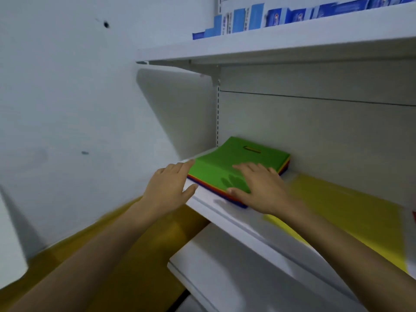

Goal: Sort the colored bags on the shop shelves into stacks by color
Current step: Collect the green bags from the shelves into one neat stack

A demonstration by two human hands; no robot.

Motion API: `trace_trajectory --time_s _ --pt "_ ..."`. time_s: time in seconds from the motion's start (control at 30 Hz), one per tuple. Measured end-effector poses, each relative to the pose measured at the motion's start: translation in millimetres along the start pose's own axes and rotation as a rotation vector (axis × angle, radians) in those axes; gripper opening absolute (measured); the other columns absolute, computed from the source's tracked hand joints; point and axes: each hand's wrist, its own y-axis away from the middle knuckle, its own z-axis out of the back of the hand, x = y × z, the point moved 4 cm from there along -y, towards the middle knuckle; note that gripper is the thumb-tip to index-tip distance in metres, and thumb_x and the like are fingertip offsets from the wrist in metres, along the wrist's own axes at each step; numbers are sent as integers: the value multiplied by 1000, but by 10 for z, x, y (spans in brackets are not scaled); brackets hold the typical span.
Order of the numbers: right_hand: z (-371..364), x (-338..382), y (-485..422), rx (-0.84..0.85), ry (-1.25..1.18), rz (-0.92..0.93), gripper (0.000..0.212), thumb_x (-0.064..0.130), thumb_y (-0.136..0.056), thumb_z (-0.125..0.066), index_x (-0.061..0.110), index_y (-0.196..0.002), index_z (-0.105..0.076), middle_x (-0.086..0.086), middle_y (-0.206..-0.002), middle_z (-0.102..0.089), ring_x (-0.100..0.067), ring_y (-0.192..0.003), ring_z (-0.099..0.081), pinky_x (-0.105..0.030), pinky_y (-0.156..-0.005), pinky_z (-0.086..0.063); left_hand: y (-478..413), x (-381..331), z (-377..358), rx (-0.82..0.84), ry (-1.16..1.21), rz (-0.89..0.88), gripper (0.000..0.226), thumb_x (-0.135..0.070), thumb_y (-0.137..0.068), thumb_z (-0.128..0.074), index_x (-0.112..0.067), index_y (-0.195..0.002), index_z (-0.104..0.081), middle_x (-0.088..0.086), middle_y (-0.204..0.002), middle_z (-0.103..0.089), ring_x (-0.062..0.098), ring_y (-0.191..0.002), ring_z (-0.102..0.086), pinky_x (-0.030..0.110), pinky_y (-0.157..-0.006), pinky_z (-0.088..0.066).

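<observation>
1. Reaching into the middle shelf (225,212) with both hands, I'm at the mixed stack (203,181), which sits at the shelf's far left end, close to the back panel.
2. My right hand (261,188) lies flat on the green bag (225,158) on top. The fingers are straight and spread, the thumb is at the near edge, and nothing is pinched.
3. My left hand (167,188) is open too, fingers straight. Its fingertips are at the stack's near left corner, but blur keeps me from telling whether they touch it or are just beside it.
4. Progress looks early to me. Under the green, the stack's edge shows orange, red and blue bands, so the colours share one pile.
5. To the right on the same shelf lies a yellow bag (337,210), apart from the stack. It may be the start of a yellow pile, though it's too smeared to count layers.
6. What's left, as I judge it, is splitting nearly the whole pile by colour.
7. For writing, the green bag is plain apart from its handle slot (253,150). The blue boxes (247,19) on the upper shelf (292,39) carry print, but it's too blurred to read and I can't make out a brand.
</observation>
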Motion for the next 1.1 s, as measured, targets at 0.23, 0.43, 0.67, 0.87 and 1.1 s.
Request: trace_trajectory --time_s 0.23,0.43,0.67,0.87,1.1 --pt "-330 -639 -6 -4 -144 -270 60 58 -85 -53 20 -132 -52 -1 -129 -59 -20 -117 -54 -32 -91 -45 -670 65 -628 94 246 -11 68 -53 -84 -40 -16 -141 -41 7 -138 -49 24 -125 -44 34 -99 -38" --pt "-495 -846 -157 -46 -15 -405 52 49 -81 -53 12 -116 -63 -10 -110 -67 -33 -102 -63 -41 -80 -48 -1345 194 -871 94 324 -78 62 -53 -86 -45 -13 -134 -49 8 -135 -51 26 -119 -50 35 -93 -44" --pt "-731 -822 -561 -99 -204 -728 60 50 -89 -56 18 -138 -43 -3 -141 -45 -23 -130 -41 -37 -102 -38 -2169 506 -1276 274 434 -52 57 -36 -92 -57 -12 -141 -42 15 -145 -41 30 -131 -40 32 -105 -34" --pt "-1081 -692 -661 -64 -119 -959 76 56 -91 -46 11 -148 -25 -5 -157 -22 -18 -144 -19 -33 -113 -24 -2311 630 -1731 452 652 17 80 -72 -77 -53 -15 -133 -51 12 -136 -52 28 -124 -50 36 -102 -41" --pt "-1111 -688 -603 -83 -7 -986 69 62 -90 -41 22 -146 -36 4 -157 -23 -9 -145 -17 -33 -114 -17 -2293 651 -1852 299 866 -21 49 -38 -91 -59 -13 -133 -51 11 -135 -52 25 -122 -49 24 -85 -34"
